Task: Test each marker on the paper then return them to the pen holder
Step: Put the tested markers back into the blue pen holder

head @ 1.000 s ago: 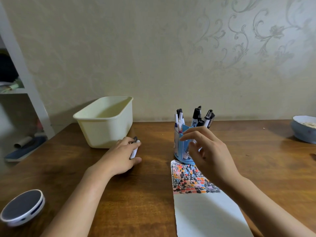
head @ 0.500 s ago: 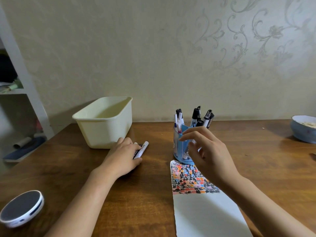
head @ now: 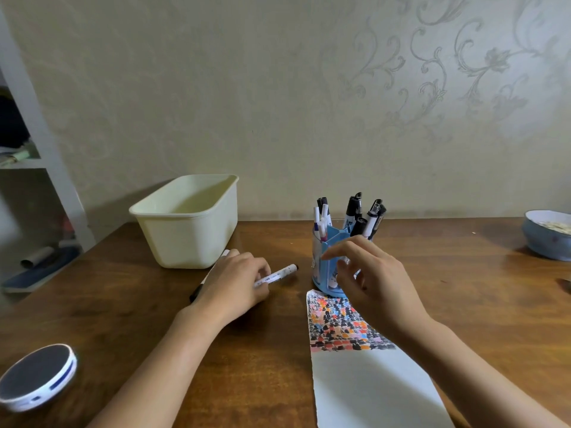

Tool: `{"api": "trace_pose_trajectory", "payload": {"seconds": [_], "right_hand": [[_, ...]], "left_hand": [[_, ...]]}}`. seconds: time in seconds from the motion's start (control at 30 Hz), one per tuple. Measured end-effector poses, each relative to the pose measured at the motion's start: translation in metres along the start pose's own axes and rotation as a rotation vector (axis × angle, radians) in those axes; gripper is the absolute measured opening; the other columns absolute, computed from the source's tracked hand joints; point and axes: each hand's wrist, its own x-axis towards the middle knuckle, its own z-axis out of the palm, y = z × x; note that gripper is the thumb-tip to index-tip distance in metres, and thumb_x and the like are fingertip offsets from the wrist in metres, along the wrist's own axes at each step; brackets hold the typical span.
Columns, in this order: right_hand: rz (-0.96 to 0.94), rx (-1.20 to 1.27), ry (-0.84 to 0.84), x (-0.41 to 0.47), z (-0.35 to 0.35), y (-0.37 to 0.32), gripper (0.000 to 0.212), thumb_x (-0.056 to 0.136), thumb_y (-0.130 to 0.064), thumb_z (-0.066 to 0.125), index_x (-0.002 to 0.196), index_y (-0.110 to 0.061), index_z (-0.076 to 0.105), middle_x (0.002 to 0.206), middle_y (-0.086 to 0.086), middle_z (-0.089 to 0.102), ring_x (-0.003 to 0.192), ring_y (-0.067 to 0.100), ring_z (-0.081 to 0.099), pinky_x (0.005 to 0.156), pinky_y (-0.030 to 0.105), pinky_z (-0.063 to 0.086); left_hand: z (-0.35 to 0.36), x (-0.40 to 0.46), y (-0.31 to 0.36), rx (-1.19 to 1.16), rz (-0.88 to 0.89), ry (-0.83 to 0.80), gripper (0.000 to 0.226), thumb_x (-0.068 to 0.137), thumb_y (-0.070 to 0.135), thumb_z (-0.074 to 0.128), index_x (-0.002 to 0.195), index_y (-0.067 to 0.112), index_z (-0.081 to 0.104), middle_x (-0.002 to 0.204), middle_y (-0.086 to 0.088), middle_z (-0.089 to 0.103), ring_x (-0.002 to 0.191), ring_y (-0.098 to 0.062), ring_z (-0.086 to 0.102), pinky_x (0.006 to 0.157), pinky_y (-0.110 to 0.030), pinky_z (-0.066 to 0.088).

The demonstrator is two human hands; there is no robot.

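Note:
My left hand [head: 236, 281] lies on the wooden table and grips a white marker [head: 279, 274] that points right toward the blue pen holder [head: 323, 267]. A second marker [head: 205, 281] with a black end lies under that hand, partly hidden. The holder stands at the table's middle with several black-capped and white markers [head: 355, 216] upright in it. My right hand [head: 372, 281] hovers in front of the holder, fingers loosely spread, holding nothing. The white paper [head: 367, 387] lies in front of the holder, its top covered with coloured test marks [head: 336, 327].
A cream plastic tub [head: 188, 223] sits left of the holder near the wall. A round white and dark device [head: 35, 376] is at the near left edge. A blue bowl [head: 547, 239] stands at the far right. White shelving [head: 27, 143] rises beyond the table's left side.
My left hand has slid right, and the white marker in it now sticks out farther toward the holder. A second marker shows behind that hand. My right hand has barely moved.

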Motion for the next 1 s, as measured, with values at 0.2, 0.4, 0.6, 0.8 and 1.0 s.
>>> {"api": "trace_pose_trajectory", "payload": {"seconds": [0.2,0.4,0.6,0.8,1.0], "right_hand": [[0.018,-0.051,-0.239,-0.002,0.005,-0.006,0.038,0.101,-0.029,0.050,0.137,-0.041,0.046,0.100,-0.018,0.071,0.066,-0.004,0.057,0.061,0.012,0.043],[0.005,-0.038,-0.332,-0.003,0.007,-0.017,0.055,0.102,-0.030,0.051,0.151,-0.044,0.029,0.118,-0.023,0.068,0.077,-0.008,0.054,0.069,0.003,0.035],[-0.011,-0.031,-0.343,-0.006,0.010,-0.019,0.045,0.099,-0.031,0.056,0.141,-0.043,0.044,0.124,-0.023,0.066,0.084,-0.007,0.059,0.070,0.002,0.039],[0.021,-0.009,-0.290,-0.007,0.009,-0.020,0.033,0.093,-0.047,0.063,0.123,-0.034,0.055,0.104,-0.018,0.071,0.075,-0.003,0.062,0.065,0.004,0.039],[0.055,-0.033,-0.180,-0.005,0.010,-0.015,0.037,0.087,-0.065,0.042,0.101,-0.035,0.058,0.074,-0.027,0.058,0.063,-0.004,0.059,0.057,0.015,0.047]], "left_hand": [[-0.018,-0.004,0.019,-0.381,0.043,0.096,0.019,0.085,0.015,0.073,0.092,0.031,0.066,0.089,0.014,0.056,0.077,-0.003,0.057,0.061,-0.011,0.046],[-0.041,-0.008,0.023,-0.402,0.136,0.100,0.027,0.083,0.009,0.071,0.078,0.029,0.054,0.085,0.013,0.052,0.077,-0.004,0.053,0.063,-0.011,0.041],[-0.041,-0.014,0.036,-0.435,0.249,-0.033,0.032,0.082,0.007,0.067,0.075,0.028,0.044,0.075,0.013,0.046,0.067,-0.008,0.044,0.057,-0.019,0.038],[-0.041,-0.016,0.042,-0.630,0.301,-0.072,0.016,0.086,0.016,0.068,0.082,0.019,0.054,0.073,0.005,0.052,0.066,-0.016,0.051,0.063,-0.040,0.046],[-0.034,-0.016,0.053,-0.830,0.325,-0.105,0.020,0.096,0.037,0.058,0.094,0.018,0.063,0.083,0.002,0.063,0.077,-0.021,0.064,0.074,-0.047,0.055]]}}
